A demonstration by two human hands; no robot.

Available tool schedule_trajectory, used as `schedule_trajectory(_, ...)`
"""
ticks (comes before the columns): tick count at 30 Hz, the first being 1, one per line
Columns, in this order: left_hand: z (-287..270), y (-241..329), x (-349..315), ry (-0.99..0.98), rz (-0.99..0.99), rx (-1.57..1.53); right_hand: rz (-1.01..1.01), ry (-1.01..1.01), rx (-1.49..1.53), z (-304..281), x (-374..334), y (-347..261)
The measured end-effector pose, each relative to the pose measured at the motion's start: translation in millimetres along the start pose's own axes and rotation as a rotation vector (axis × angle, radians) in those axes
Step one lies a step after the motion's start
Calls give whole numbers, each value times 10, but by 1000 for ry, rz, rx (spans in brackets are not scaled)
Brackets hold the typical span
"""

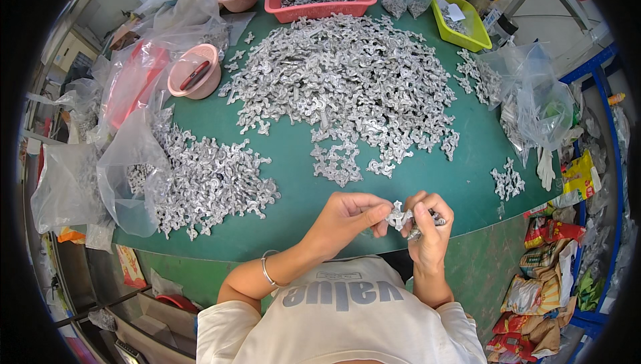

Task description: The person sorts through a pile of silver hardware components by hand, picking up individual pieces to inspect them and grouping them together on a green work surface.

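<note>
Metal piece (399, 216), silver-grey and matt, with short rounded lobes, just inside the table's near edge as seen from above. Pinched at its left side between thumb and index finger of the left hand (360, 217). At its other side, the right hand (429, 232), curled around more such pieces (438, 218); cannot tell whether also pressing on the first.

From there, with 12 o'clock straight ahead: toward 11, a broad main heap (347, 77) of knobbly parts, loosely interlocked, ragged at its edges. At 9, a smaller side heap (214, 184), beside a limp clear bag (127, 177). Between 2 and 3, a small loose cluster (508, 181).

Smooth green tabletop (461, 177) showing from 12 to 2, and again between the two heaps. Curved near edge at 6, close to the torso. Farther out: at 11, a rectangular pink plastic basket (320, 12); at 10, a round pink bowl (212, 85).
</note>
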State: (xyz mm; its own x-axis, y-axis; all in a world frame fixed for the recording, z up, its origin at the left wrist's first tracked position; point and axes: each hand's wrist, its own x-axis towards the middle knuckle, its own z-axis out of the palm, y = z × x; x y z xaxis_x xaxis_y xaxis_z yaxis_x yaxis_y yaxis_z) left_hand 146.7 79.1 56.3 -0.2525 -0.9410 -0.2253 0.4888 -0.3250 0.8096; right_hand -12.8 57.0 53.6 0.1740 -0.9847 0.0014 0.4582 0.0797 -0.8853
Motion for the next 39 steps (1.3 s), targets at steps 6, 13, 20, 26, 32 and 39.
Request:
schedule_trajectory(6, -17, -43, 15, -18, 3, -40, 29, -54, 104, -20, 1, 41)
schedule_trajectory(13, -10, -17, 3, -17, 22, -8, 91, -92, 201, -30, -13, 62)
schedule_trajectory(20, 7, 1, -23, -26, 61, 5, 137, -109, 239, -2, -16, 15)
schedule_trajectory(26, -5, -26, -20, -33, 66, 9, 183, -75, 231, 40, -22, -26)
schedule_trajectory(32, -12, -50, -13, -31, 52, -36, 212, -71, 241, 42, -26, -25)
schedule_trajectory(39, -29, -91, -16, -31, 60, -71, 162, -88, 232, 49, -35, -16)
